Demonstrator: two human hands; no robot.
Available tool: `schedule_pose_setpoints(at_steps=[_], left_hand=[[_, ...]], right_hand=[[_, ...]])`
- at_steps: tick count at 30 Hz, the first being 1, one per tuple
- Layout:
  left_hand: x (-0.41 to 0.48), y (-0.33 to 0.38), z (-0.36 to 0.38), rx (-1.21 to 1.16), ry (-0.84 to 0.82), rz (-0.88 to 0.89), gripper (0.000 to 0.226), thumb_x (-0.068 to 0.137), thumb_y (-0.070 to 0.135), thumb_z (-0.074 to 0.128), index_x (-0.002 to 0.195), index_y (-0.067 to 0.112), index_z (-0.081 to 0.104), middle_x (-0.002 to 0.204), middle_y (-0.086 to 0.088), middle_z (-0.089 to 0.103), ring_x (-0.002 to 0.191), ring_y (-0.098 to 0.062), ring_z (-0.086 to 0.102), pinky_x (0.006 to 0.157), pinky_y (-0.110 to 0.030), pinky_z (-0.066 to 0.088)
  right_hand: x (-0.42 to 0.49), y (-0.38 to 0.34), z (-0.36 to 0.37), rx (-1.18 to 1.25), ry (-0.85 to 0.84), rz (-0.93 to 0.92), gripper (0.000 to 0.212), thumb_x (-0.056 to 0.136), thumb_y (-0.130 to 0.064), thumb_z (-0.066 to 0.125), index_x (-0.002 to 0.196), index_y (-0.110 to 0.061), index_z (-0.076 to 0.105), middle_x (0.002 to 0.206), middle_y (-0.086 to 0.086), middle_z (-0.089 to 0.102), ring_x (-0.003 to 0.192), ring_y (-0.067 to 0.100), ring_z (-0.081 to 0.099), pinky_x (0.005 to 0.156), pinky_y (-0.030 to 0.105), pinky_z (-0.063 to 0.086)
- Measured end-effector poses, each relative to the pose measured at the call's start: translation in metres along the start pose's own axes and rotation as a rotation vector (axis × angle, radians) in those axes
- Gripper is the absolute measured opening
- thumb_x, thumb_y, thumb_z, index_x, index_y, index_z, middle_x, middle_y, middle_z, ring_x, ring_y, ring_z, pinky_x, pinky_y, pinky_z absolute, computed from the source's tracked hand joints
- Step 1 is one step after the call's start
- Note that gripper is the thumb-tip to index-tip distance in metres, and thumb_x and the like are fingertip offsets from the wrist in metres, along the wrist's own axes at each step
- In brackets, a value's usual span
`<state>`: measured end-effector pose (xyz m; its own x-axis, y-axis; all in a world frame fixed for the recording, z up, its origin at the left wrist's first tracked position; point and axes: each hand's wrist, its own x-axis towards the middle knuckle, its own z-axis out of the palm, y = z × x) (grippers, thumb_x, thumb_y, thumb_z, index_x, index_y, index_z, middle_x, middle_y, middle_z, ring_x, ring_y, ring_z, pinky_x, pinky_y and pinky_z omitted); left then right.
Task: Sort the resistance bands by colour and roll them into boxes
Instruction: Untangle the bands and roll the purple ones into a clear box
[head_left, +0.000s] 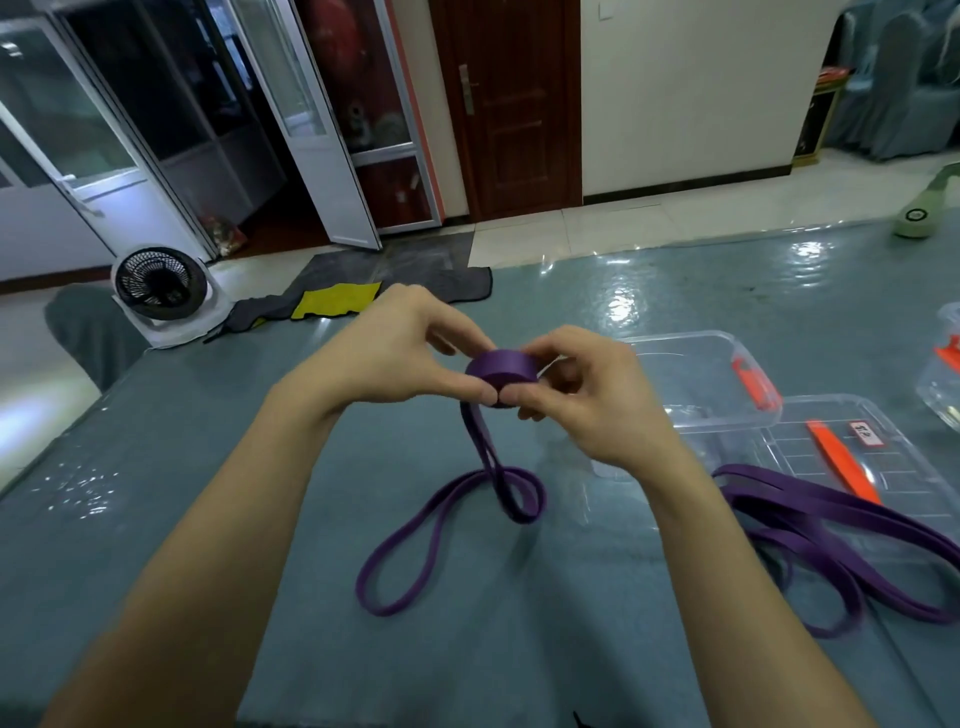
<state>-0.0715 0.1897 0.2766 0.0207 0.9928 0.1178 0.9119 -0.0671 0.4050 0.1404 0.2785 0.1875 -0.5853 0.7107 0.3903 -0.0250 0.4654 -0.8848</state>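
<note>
Pinched one half-rolled purple band (501, 375) with left hand (405, 358) and right hand (582, 395), coil above the table (208, 467), tail looped on it; counted three clear boxes (696, 384) rightward; loose purple bands (831, 535) beside, number unclear.

Cream wall (691, 88) with dark brown wooden door (511, 104) at back; white-framed glass doors (78, 130) on the left, one leaf swung open; pale glossy floor tiles (623, 223). Small white fan (158, 283) on the floor beside a grey and yellow cloth (358, 291); covered chairs (898, 78) far right; blue-grey table cover (208, 467) shows bright glare patches.
</note>
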Motion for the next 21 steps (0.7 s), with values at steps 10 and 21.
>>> schedule_pose_setpoints(at_steps=[10, 21], left_hand=[[-0.010, -0.008, 0.054, -0.693, 0.251, -0.039, 0.036, 0.068, 0.026, 0.097, 0.102, 0.024, 0.085, 0.099, 0.000, 0.086, 0.094, -0.017, 0.083, 0.082, -0.021, 0.063], [0.008, 0.021, 0.011, 0.479, -0.118, 0.012, 0.032, 0.071, 0.060, 0.092, 0.089, 0.034, 0.085, 0.074, 0.016, 0.078, 0.075, -0.007, 0.072, 0.071, -0.039, 0.060]], right_hand=[[-0.003, 0.016, 0.000, 0.568, 0.009, 0.112, 0.037, 0.083, -0.013, 0.082, 0.113, 0.004, 0.067, 0.095, 0.019, 0.078, 0.070, 0.029, 0.078, 0.071, 0.035, 0.064], [-0.002, 0.015, 0.015, -0.216, -0.188, 0.097, 0.025, 0.087, -0.027, 0.091, 0.106, -0.019, 0.076, 0.074, -0.019, 0.072, 0.063, 0.005, 0.074, 0.065, 0.028, 0.061]])
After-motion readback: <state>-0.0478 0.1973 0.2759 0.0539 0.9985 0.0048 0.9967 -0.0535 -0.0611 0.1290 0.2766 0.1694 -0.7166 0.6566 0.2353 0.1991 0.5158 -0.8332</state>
